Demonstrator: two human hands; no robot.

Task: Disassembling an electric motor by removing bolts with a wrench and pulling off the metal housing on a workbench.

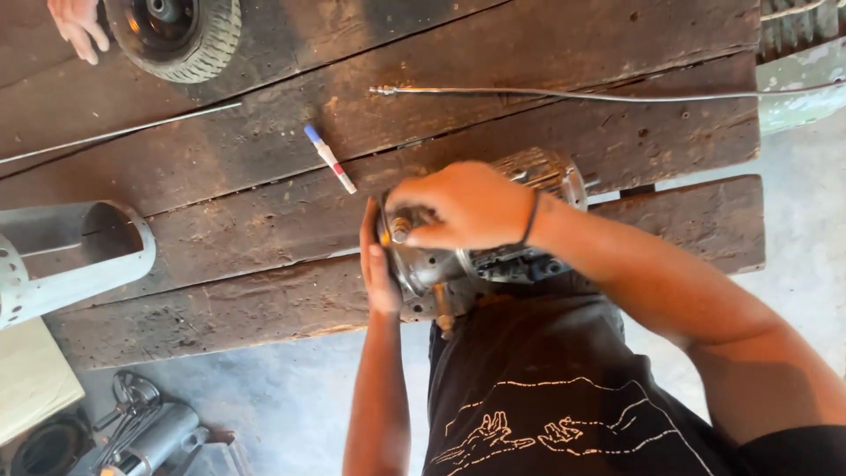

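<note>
Gripping one motor (480, 256) at the near edge of the table (264, 264), pressed against the person's dark shirt. Right hand (463, 207) laid over the motor's end, fingers (421, 236) curled and pinching around a small brass-coloured shaft stub (401, 229). Left hand (377, 260) flat against the motor's end face, fingers pressed together and pointing up, thumb hidden behind the housing. One thin dark band on the right wrist.

Lying on the planks above the motor: one marker (330, 159) with a blue cap, tilted. Two thin metal rods, well apart: one rod (119, 134) slanting at left, one longer rod (564, 93) running toward the right edge. One small black wheel (181, 35) with a treaded tyre at the top left, half out of view. Just beside the wheel, one other person's hand (77, 25), fingers hanging loosely down, touching nothing that can be made out.

Resting at the left edge of the table: one grey metal tube (75, 256), open-ended, with a perforated flange. Sitting on the concrete floor below left: one cluttered heap of dark metal parts (132, 432), too jumbled to count.
</note>
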